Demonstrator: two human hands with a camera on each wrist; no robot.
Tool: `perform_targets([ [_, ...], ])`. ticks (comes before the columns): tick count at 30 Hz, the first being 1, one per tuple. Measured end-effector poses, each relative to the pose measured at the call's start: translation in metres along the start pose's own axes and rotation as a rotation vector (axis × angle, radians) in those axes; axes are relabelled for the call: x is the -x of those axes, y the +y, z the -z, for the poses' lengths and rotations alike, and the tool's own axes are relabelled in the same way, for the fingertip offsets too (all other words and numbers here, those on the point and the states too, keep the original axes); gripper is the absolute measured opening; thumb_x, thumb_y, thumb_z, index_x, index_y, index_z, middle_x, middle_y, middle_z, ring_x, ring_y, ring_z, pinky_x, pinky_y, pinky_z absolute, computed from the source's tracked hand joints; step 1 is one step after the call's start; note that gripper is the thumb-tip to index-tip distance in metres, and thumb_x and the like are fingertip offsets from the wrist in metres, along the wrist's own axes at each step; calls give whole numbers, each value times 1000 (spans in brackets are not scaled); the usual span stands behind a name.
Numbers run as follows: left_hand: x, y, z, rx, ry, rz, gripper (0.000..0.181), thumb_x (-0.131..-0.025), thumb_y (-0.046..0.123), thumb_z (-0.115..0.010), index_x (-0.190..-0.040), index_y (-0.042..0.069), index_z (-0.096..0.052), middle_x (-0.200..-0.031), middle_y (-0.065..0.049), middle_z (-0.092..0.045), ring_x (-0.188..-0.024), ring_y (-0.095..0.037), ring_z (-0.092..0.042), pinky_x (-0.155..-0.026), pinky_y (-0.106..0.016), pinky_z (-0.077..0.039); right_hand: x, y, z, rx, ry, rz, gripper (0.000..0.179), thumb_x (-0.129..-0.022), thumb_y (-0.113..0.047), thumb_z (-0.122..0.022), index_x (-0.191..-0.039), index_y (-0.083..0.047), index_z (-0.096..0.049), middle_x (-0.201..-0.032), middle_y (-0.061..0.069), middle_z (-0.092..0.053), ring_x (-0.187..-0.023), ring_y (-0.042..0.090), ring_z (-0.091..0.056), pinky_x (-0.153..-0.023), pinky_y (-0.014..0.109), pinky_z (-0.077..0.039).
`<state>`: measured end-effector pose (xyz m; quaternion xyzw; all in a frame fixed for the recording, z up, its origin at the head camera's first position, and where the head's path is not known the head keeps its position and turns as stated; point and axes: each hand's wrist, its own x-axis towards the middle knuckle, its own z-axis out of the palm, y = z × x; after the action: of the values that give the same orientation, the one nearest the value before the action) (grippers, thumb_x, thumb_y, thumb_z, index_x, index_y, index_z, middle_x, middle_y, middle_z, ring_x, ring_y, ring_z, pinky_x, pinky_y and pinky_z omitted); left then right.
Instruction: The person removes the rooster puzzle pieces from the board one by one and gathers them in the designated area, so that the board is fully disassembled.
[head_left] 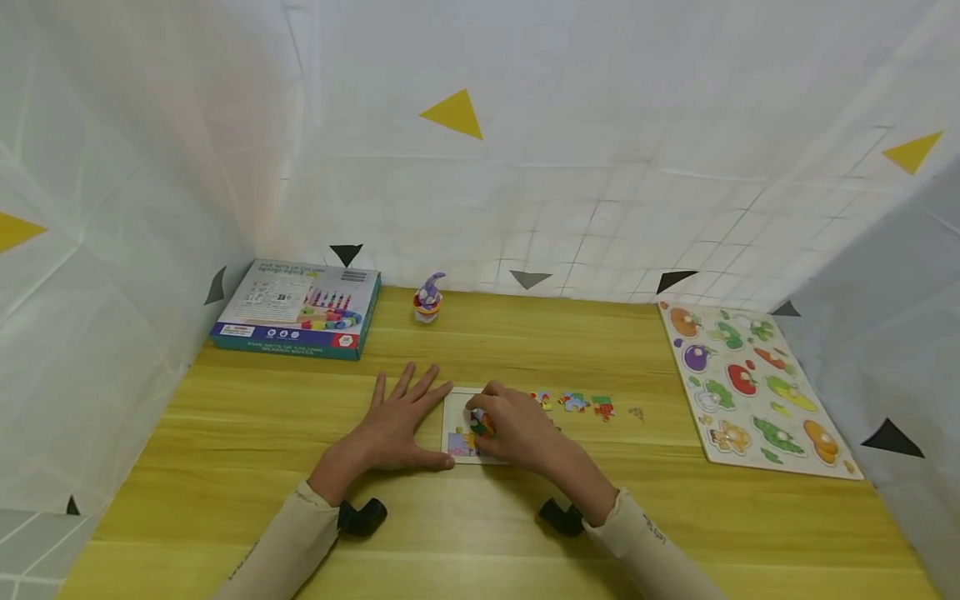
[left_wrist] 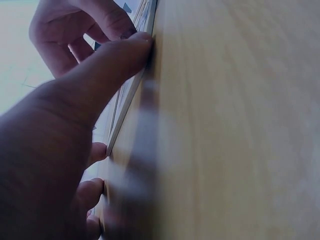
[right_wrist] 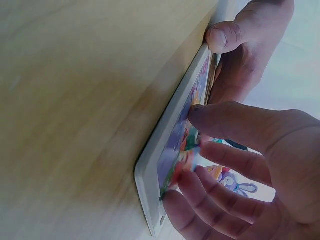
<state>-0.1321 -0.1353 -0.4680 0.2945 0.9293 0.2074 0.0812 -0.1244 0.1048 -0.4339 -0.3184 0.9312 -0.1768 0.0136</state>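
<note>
A small jigsaw puzzle board (head_left: 457, 406) with a pale rim lies flat on the table, partly filled with picture pieces at its lower left. My left hand (head_left: 396, 421) rests beside it with fingers spread, its thumb (left_wrist: 131, 55) against the board's edge. Over the board, my right hand (head_left: 519, 432) has its fingers curled and pinches a colourful puzzle piece (right_wrist: 186, 161), which is blurred in the right wrist view. That hand hides much of the board's right side from the head view.
Several loose puzzle pieces (head_left: 574, 402) lie right of the board. Behind stands a purple rabbit figure (head_left: 427, 300) in a cup. A boxed bead set (head_left: 296, 310) sits at back left, and a vegetable peg puzzle (head_left: 757, 392) lies at right. White sheeting (head_left: 570, 208) encloses the table.
</note>
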Motion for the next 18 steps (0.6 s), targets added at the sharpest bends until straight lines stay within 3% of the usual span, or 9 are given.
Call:
perform_targets([
  [8,1,1,0,2,8,0,108,-76,75,-69,-160,22,-28,-167,-7,-9,-151,-38,3,-110,-71,8,1,0,-1,4,32,21,33,-78,-18,-87,-109,-14,-75,-102,3,-59,-76,12,-49,-58,25,-42],
  [18,1,1,0,3,9,-5,108,-76,74,-69,-160,22,-27,-167,-7,-9,-151,-38,4,-110,-71,9,-1,-2,1,-10,-3,12,27,-80,-15,-84,-105,-13,-75,-98,4,-60,-72,11,-49,-57,25,-42],
])
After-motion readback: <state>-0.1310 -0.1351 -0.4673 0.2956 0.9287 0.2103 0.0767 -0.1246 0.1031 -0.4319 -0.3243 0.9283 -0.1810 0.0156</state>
